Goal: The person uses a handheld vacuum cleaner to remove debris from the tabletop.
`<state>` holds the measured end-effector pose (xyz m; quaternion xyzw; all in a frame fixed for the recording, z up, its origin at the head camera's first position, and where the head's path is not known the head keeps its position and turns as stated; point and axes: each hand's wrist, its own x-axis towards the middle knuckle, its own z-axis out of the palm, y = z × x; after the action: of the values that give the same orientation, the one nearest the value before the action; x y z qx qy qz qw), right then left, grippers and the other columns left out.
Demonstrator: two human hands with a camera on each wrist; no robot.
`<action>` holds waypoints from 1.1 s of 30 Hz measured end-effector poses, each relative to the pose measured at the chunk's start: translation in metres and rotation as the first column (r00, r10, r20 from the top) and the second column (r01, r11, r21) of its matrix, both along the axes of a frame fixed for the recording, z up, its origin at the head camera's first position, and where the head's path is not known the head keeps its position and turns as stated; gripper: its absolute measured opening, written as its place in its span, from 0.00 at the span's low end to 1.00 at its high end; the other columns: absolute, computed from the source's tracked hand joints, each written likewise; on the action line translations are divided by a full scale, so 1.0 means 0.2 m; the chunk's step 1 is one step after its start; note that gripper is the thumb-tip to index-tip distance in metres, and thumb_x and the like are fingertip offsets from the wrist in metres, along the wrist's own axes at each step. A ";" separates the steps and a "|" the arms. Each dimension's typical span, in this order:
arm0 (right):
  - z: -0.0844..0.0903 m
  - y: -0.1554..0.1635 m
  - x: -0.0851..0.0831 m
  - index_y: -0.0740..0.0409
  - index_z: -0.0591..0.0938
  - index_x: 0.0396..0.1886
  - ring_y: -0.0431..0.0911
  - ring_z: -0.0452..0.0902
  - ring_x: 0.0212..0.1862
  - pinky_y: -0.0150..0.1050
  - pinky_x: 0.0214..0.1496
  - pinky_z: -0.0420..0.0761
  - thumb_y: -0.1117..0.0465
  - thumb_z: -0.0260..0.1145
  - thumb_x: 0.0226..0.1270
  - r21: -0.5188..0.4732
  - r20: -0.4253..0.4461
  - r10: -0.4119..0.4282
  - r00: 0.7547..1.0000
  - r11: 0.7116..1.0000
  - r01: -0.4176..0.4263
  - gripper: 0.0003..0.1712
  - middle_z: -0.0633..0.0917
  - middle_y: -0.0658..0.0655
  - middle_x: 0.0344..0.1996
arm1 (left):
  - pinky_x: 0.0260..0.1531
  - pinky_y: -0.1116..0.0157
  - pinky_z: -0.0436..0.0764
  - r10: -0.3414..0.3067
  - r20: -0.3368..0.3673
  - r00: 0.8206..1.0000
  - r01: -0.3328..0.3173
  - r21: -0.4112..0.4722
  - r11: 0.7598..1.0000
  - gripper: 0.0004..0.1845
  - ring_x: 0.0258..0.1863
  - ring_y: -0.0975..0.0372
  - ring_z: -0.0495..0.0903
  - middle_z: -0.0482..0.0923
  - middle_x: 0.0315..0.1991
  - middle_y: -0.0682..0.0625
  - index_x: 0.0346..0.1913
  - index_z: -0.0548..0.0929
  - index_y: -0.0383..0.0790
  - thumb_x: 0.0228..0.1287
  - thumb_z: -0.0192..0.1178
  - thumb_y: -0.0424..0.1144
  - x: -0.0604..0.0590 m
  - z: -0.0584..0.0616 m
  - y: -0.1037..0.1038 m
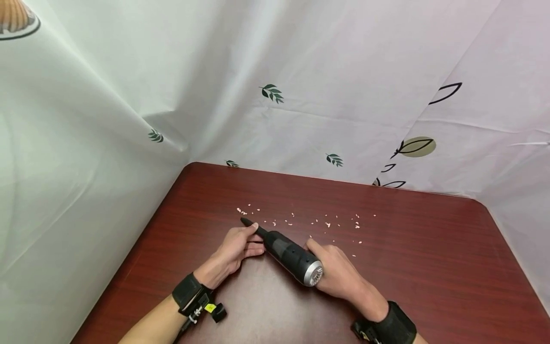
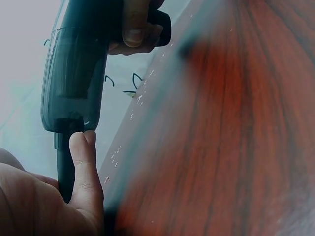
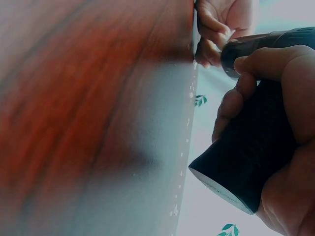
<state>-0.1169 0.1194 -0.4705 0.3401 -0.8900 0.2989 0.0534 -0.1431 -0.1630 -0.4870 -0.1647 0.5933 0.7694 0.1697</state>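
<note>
R hand (image 1: 339,272) grip wrapped round the rear body of the handheld vacuum (image 1: 289,253), fingers curled on it near the silver end cap. L hand (image 1: 236,246) pinches the thin nozzle (image 1: 253,226), thumb along it. Vacuum lies low over the tabletop (image 1: 429,248), tilted, nozzle tip pointing far-left at the crumbs (image 1: 301,222) scattered in a band just beyond. To do it well, probably: keep tip close to the surface, L hand steers, R hand carries the weight, sweep slowly across the band w/o scattering bits.
</note>
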 end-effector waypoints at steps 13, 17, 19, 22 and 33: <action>-0.01 -0.02 -0.02 0.44 0.74 0.39 0.32 0.67 0.21 0.30 0.22 0.70 0.66 0.81 0.42 0.013 -0.001 0.011 1.000 1.000 -0.011 0.28 0.72 0.37 0.20 | 0.33 0.66 0.91 -0.001 0.000 1.000 0.001 -0.018 1.000 0.26 0.27 0.61 0.88 0.84 0.40 0.39 0.70 0.68 0.19 0.87 0.50 0.41 -0.03 0.00 -0.01; 0.00 -0.03 -0.02 0.44 0.73 0.37 0.33 0.66 0.20 0.29 0.22 0.69 0.65 0.81 0.43 0.015 -0.003 0.018 1.000 1.000 -0.018 0.27 0.71 0.37 0.19 | 0.33 0.66 0.91 0.007 0.000 1.000 -0.007 -0.034 0.999 0.27 0.29 0.60 0.88 0.84 0.44 0.36 0.72 0.67 0.18 0.87 0.50 0.41 -0.04 0.00 -0.02; 0.00 -0.04 -0.03 0.43 0.73 0.37 0.32 0.66 0.20 0.29 0.21 0.69 0.66 0.80 0.43 0.019 -0.006 0.020 1.000 1.000 -0.020 0.27 0.70 0.36 0.19 | 0.33 0.66 0.90 0.008 -0.001 1.000 -0.008 -0.040 0.999 0.27 0.30 0.59 0.88 0.83 0.46 0.34 0.72 0.66 0.18 0.87 0.49 0.41 -0.04 0.00 -0.02; 0.01 -0.04 -0.03 0.43 0.73 0.36 0.32 0.66 0.20 0.29 0.21 0.69 0.66 0.80 0.43 0.017 -0.012 0.024 1.000 1.000 -0.024 0.27 0.70 0.36 0.20 | 0.33 0.66 0.90 0.007 -0.003 1.000 -0.007 -0.047 0.999 0.28 0.30 0.59 0.87 0.83 0.48 0.33 0.72 0.65 0.17 0.87 0.49 0.41 -0.04 0.00 -0.03; 0.02 -0.09 -0.04 0.44 0.74 0.36 0.33 0.66 0.20 0.30 0.21 0.70 0.67 0.79 0.46 0.005 -0.020 0.041 0.999 0.999 -0.041 0.24 0.71 0.37 0.20 | 0.32 0.67 0.89 0.015 0.008 1.000 -0.015 -0.086 0.996 0.28 0.29 0.60 0.87 0.84 0.46 0.35 0.69 0.70 0.17 0.87 0.50 0.43 -0.06 0.01 -0.06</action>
<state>-0.1258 0.1010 -0.4667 0.3614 -0.8829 0.2946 0.0554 -0.1543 -0.1741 -0.4856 -0.1796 0.6238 0.7438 0.1593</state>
